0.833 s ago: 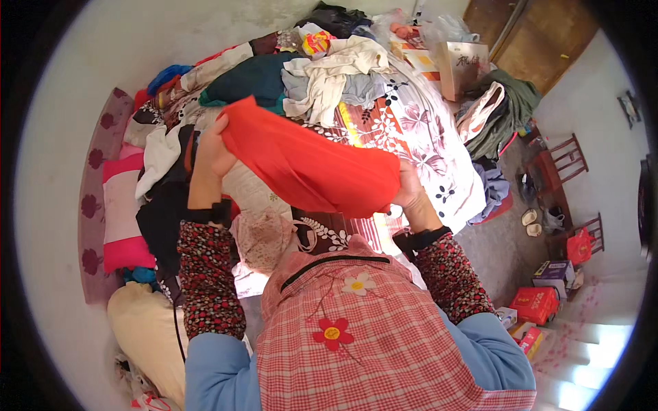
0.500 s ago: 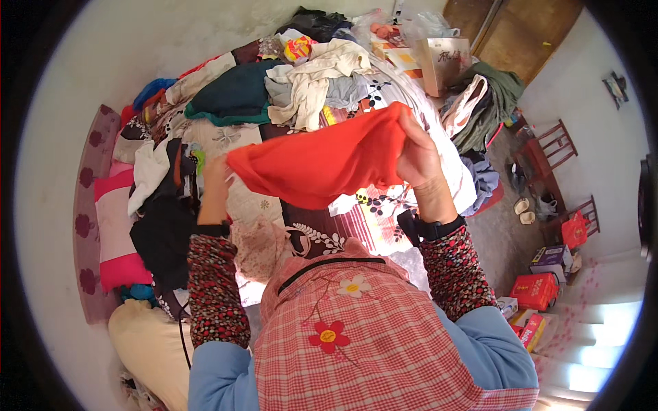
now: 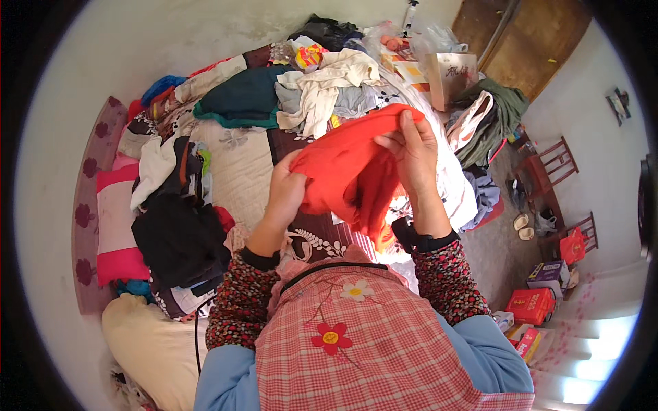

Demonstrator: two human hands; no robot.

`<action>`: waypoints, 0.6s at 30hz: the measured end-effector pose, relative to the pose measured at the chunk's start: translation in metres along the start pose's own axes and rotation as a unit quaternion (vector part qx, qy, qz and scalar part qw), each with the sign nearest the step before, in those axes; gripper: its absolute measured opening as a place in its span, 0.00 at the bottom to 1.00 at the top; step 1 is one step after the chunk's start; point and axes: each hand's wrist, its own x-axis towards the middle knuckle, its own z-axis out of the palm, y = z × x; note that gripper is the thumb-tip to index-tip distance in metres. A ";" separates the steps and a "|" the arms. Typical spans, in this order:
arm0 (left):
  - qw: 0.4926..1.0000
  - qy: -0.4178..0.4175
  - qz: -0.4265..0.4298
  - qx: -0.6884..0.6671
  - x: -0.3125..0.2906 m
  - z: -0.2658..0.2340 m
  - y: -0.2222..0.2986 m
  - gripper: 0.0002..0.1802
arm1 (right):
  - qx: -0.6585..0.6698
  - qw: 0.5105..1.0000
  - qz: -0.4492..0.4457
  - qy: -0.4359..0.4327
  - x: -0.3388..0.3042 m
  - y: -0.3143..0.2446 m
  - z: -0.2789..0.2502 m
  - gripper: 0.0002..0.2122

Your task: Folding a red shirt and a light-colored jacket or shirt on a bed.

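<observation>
Over the bed I hold up a soft red garment (image 3: 343,161), its exact kind unclear, with one end in each hand. My left hand (image 3: 284,192) is closed on its left edge. At the upper right corner, my right hand (image 3: 417,147) pinches the cloth between thumb and fingers. Between the hands the fabric sags in loose folds, and its lower part hangs down showing a darker, shadowed inside. Beyond it on the bed lie a cream garment (image 3: 327,79) and a dark green garment (image 3: 243,99).
Black clothing (image 3: 181,240) is heaped on the bed's left, beside a pink and white pillow (image 3: 122,226). Farther right are a paper bag (image 3: 454,77) and an olive garment (image 3: 504,113). Wooden chairs (image 3: 556,164), slippers (image 3: 524,226) and a red box (image 3: 531,305) stand along the right side.
My left hand has moved right, closer to my right hand. The red garment, stretched out before, now hangs gathered with its lower part drooping.
</observation>
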 end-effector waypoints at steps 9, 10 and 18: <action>0.970 -0.084 -0.218 -0.072 0.010 -0.002 0.030 0.15 | -0.219 0.972 0.037 -0.073 -0.016 0.025 -0.034 0.12; 0.969 -0.083 -0.220 -0.072 0.009 0.000 0.027 0.15 | -0.206 0.971 -0.015 -0.118 -0.024 0.030 -0.023 0.14; 0.941 -0.233 -0.241 0.037 0.008 0.005 0.027 0.19 | -0.226 0.873 0.153 -0.404 -0.027 0.037 0.006 0.14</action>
